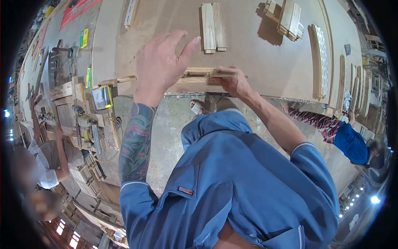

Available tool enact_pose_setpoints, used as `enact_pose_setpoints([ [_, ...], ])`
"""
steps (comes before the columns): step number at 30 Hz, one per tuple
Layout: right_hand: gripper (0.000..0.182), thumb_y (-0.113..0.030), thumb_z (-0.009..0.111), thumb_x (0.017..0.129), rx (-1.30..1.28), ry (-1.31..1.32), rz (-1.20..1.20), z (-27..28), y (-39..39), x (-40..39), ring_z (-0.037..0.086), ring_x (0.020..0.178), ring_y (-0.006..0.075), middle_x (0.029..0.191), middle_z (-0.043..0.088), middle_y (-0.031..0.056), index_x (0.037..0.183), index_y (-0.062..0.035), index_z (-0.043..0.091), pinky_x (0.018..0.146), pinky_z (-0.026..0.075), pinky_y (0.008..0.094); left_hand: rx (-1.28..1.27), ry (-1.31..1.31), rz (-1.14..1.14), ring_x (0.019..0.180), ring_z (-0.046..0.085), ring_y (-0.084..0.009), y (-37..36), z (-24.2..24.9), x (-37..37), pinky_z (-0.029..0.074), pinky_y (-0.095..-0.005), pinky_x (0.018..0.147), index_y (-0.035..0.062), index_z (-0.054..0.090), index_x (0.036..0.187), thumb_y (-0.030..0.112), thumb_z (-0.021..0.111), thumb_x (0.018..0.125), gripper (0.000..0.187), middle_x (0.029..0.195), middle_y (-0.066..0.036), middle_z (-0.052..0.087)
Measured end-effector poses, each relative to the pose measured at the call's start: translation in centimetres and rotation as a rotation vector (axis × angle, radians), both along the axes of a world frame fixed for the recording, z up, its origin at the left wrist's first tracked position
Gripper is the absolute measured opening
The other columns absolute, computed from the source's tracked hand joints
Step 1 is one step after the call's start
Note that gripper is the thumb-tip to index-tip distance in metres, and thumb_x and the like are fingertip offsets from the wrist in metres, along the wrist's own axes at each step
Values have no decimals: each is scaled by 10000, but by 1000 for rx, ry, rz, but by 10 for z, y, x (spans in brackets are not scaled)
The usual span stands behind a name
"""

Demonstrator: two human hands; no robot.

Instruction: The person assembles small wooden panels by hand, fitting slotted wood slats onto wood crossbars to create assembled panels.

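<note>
No lettering could be read. The small red label point(185, 191) on the blue shirt point(261, 178) was too tiny to make out, as was any print on the yellow-and-green box point(84, 38)

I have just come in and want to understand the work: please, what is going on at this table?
A person in a blue shirt stands at a table. The right hand holds a narrow wooden piece by the table's near edge, while the left hand is open above the table. Farther in lies a pair of wooden boards. Another person is off to the right.
</note>
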State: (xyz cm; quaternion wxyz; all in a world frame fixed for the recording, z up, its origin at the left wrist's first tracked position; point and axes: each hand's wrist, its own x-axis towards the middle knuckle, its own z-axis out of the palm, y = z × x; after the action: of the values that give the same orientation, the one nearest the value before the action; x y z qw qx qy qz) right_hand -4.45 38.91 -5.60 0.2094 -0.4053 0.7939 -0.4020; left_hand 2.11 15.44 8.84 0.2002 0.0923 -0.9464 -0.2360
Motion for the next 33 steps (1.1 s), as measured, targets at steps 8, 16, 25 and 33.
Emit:
enact_pose_setpoints([
  [8,389,-109,674,821,52,-78,97,-12,9,-21,625,1062,355,1115,661,146,1206,-134,629,923,491,461,69,129,-227,822,687,-308,65,22,-32,540,-402,700,86,725,1057,404,642,945,347,940,-126,715],
  [16,449,-305,579,914,325,546,-52,-82,-117,-65,445,1277,467,1397,471,237,1281,-57,506,1065,342,555,-90,-289,-199,764,663,-316,83,13,-28,515,-440,650,106,726,1036,455,548,978,396,883,-111,683],
  [25,273,-243,602,939,-114,112,-201,-31,-55,-62,639,876,200,893,665,65,1073,-7,630,741,491,358,-88,-194,-216,760,672,-367,81,0,-28,521,-474,644,105,732,959,463,497,999,431,872,-166,690],
  [33,225,-175,676,940,-196,-397,-311,-16,54,-33,617,786,105,878,699,51,1051,21,671,656,495,280,-34,-257,-226,781,676,-366,80,6,-29,529,-471,675,161,758,1046,489,461,1011,444,800,-153,686],
])
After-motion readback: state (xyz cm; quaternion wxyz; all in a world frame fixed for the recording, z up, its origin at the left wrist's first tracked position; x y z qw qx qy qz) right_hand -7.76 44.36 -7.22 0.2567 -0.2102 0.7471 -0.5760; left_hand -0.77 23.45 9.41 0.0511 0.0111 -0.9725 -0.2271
